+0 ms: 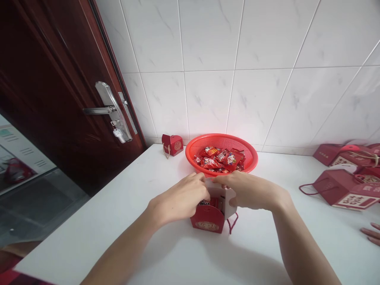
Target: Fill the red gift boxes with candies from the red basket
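Observation:
A small red cardboard gift box stands upright on the white table in front of me, its top flaps raised. Red wrapped packets show inside it. My left hand curls its fingers over the box's left side and back edge. On the other side, my right hand grips the raised white-lined flap, with its fingers at the back edge. A dark red cord handle hangs at the box's right. Both sets of fingertips are partly hidden behind the flaps.
Behind the box sits a red plastic basket of wrapped packets. A closed small red box stands at the wall. Several larger red boxes lie at right, near another person's hand. A brown door is at left.

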`<state>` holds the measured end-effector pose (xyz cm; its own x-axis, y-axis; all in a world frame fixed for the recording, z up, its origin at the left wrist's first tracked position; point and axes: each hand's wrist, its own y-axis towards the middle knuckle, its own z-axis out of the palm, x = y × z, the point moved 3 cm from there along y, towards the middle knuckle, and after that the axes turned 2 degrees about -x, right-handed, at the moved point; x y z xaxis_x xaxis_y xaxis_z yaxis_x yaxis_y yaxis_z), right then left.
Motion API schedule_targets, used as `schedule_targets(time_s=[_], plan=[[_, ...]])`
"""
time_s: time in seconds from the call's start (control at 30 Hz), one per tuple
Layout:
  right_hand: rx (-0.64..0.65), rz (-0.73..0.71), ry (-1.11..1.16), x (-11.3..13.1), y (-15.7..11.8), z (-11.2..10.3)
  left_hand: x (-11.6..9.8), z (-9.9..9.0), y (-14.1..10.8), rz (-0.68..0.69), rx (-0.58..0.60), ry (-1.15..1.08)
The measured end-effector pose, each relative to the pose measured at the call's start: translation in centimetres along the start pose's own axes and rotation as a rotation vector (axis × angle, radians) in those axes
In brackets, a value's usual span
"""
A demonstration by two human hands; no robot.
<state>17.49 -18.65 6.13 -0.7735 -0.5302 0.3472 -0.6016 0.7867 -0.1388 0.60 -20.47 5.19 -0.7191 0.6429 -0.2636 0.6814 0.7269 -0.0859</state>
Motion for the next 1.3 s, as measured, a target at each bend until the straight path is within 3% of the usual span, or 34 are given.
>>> schedule_targets(time_s=[0.13, 0.2, 0.33, 0.6, 0.73, 1.07, 1.2, 1.3], plan=[[0.029, -0.033, 0.018, 0.4, 0.1, 0.2, -0.7, -0.2, 0.2, 0.057, 0.002, 0.107], [0.053, -0.038, 0.002, 0.7, 0.0, 0.1, -0.5, -0.3, 0.1, 0.002, 0.021, 0.103], [0.114, -0.091, -0.037, 1.5, 0.2, 0.2, 0.1, -0.1, -0.3, -0.170, 0.123, 0.031], [0.118, -0.151, -0.058, 2.1, 1.0, 1.1, 1.3, 0.4, 0.1, -0.134, 0.303, -0.158], [0.114, -0.129, -0.059, 2.3, 1.2, 1.1, 2.4, 0.9, 0.5, -0.201, 0.407, -0.172], [0.124, -0.108, -0.084, 2.4, 1.4, 1.3, 2.5, 2.1, 1.2, -0.266, 0.475, -0.116], [0.115, -0.098, -0.098, 2.4, 1.4, 1.4, 2.7, 1.9, 1.1, -0.324, 0.452, -0.084], [0.110, -0.092, -0.109, 2.4, 1.3, 1.3, 2.5, 1.6, 1.0, -0.287, 0.428, -0.063]])
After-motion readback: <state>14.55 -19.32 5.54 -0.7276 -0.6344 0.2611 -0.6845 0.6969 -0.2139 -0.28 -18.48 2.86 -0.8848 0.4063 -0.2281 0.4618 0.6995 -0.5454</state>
